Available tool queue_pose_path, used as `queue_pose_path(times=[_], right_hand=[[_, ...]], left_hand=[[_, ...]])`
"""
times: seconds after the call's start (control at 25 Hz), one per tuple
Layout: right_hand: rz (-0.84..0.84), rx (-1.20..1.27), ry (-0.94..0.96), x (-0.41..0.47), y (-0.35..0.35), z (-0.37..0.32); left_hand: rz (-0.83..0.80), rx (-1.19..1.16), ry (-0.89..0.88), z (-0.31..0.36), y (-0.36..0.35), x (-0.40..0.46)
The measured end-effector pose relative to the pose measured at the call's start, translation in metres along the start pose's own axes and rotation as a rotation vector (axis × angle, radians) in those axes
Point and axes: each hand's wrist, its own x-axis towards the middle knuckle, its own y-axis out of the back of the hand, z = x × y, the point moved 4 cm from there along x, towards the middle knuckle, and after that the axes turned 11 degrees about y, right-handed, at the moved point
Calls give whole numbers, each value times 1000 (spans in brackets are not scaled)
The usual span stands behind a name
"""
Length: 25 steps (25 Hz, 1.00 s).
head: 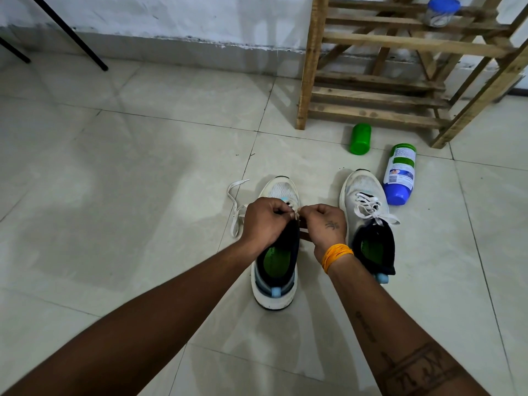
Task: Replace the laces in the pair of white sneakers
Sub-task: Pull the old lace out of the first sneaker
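Two white sneakers [367, 221] stand side by side; left hand [264, 221] and right hand [323, 224] pinch one lace [237, 207].

My white sneakers [275, 247] have green insoles; my orange wristband [335, 257]; a green bottle [360, 138] beside a blue one [400, 174].

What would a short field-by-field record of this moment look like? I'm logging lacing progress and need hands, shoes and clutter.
left hand: pinches the lace over the left sneaker
right hand: pinches the same lace beside the left hand
left sneaker: upright on the floor, being laced
lace: white, loose end trailing on the tile left of that shoe
right sneaker: laced and tied, untouched
blue bottle: lying beside the right sneaker
green bottle: on the floor by the wooden rack
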Motion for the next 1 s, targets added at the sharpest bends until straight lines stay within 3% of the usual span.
queue_pose_path(times=[0.32,0.44,0.6,0.68,0.8,0.88,1.0], right_hand=[[-95,-72,31,3,1,2],[-172,-154,156,-13,3,11],[46,-436,562,-36,10,20],[145,-469,628,-43,10,20],[187,-460,643,-47,9,19],[170,-463,639,-50,8,19],[115,-483,619,-45,8,11]], left_hand=[[-9,0,-24,0,3,1],[-10,-9,-25,0,3,1],[44,-104,15,-1,14,7],[163,-123,71,-10,30,16],[302,37,209,-26,51,22],[296,109,121,-23,50,9],[245,267,-202,-1,28,-37]])
